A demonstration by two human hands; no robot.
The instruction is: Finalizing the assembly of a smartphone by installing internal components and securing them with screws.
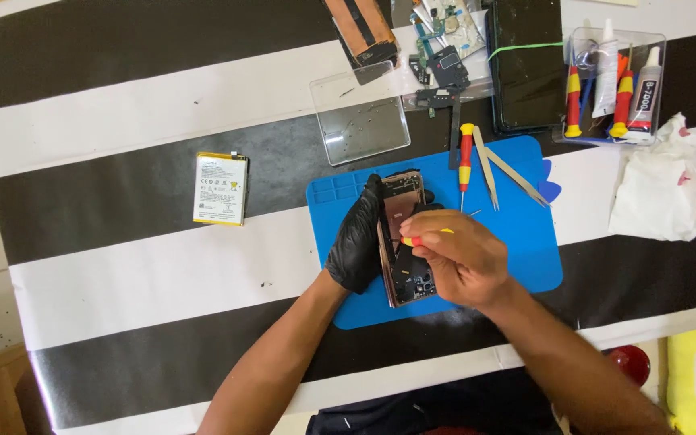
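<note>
The left hand (pixel 358 242), in a black glove, is closed around the left edge of an opened smartphone with its back cover off, copper-toned frame and dark inner boards exposed (pixel 403 234). The phone lies on a blue rubber work mat (pixel 525 242) on the black-and-white striped tabletop (pixel 122 274), directly between the two hands. Its long axis runs away from the person, slightly tilted, camera end nearest the body.

The right hand (pixel 465 258), bare, is pinched narrow on a small screwdriver with a yellow and red handle (pixel 422 238). The tool points left toward the middle of the phone; whether the tip touches the board cannot be told. The right hand is the nearer to the work point; the left hand only steadies.

Just beyond the right hand lie a second red-and-yellow screwdriver (pixel 466 157) and pale metal tweezers (pixel 505 173), both on the mat. Beyond the left hand sits a clear square plastic tray (pixel 360 119).

Well to the left of the left hand lies a flat rectangular battery, white-labelled with yellow edging (pixel 220 188). Far beyond and right of the right hand stands a clear plastic tub (pixel 612 84) holding white glue tubes and more red-and-yellow drivers. A crumpled white tissue (pixel 670 185) lies just beside it.
</note>
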